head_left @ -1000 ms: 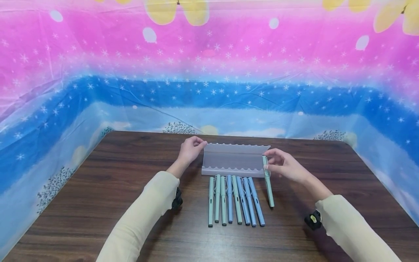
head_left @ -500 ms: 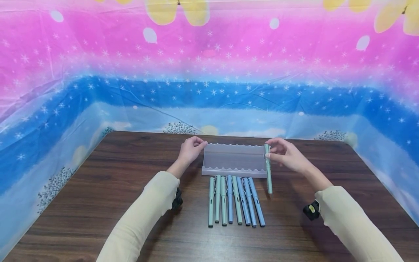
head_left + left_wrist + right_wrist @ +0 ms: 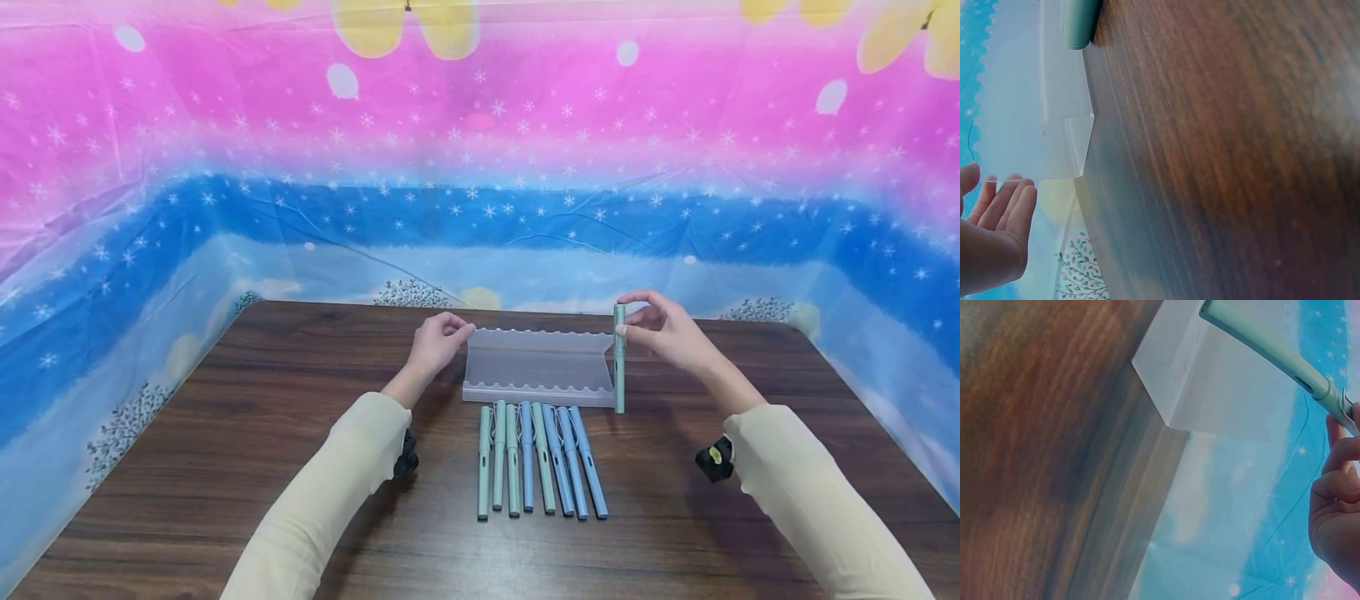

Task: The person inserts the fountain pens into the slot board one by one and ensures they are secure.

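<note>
Now green pen [image 3: 619,358] upright in right hand [image 3: 663,332].

Setting: a staged tabletop recording booth, not a home or office you could name more closely. Evidence before you: one dark wood-grain desk [image 3: 225,467]; a printed plastic backdrop sheet [image 3: 480,167] in pink, blue and pale bands with snowflakes and yellow blobs, hung on three sides of the desk and hiding the room behind it; small black cameras strapped at your wrists; stationery laid out in a tidy row
</note>
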{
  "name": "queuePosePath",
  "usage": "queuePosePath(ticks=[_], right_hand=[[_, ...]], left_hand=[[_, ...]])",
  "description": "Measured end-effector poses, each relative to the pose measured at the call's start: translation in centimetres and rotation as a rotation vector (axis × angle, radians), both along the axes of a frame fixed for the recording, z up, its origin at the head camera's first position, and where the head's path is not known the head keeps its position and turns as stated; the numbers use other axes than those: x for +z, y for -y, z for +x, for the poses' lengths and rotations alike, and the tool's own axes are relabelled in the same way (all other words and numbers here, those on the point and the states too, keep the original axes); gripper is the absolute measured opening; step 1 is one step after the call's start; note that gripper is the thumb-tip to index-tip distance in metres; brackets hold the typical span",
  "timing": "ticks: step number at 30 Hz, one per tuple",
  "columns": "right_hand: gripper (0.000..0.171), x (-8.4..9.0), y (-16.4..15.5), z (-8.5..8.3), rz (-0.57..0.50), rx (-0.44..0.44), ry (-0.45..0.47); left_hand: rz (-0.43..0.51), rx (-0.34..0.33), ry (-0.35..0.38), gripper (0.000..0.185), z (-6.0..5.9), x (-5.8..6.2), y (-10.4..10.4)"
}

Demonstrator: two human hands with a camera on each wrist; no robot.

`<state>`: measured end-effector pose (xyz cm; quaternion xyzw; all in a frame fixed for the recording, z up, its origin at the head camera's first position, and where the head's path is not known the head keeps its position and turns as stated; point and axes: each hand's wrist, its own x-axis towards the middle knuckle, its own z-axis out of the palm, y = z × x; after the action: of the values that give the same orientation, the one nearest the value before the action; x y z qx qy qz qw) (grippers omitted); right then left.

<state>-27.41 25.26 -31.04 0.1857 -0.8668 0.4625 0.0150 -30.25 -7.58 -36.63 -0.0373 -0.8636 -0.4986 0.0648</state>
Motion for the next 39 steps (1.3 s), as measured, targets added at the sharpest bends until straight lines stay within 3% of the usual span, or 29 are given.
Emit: queuePosePath(ticks=[6, 14, 23, 29, 39], right_hand=[[0.04, 1.5, 0.5, 0.5, -0.018, -0.01, -0.034], [0.042, 0.3, 0.0, -1.4, -0.03, -0.08, -0.089], [0.037, 1.2, 1.4, 0.2, -0.069, -0.101, -0.181], [0.037, 0.0, 1.3, -0.2, -0.078, -0.086, -0.224], [0.038, -2.6, 0.1, -2.2, -0.04, -0.063, -0.2]], left_hand=[[0.016, -0.006, -0.004, 0.022, 0.0, 0.0, 0.0], [0.029, -0.016, -0.007, 0.022, 0.0, -0.2, 0.0], [0.034, -0.012, 0.001, 0.021, 0.0, -0.1, 0.0], [0.028, -0.007, 0.006, 0.021, 0.0, 0.0, 0.0], [0.026, -0.001, 0.007, 0.021, 0.0, 0.0, 0.0]])
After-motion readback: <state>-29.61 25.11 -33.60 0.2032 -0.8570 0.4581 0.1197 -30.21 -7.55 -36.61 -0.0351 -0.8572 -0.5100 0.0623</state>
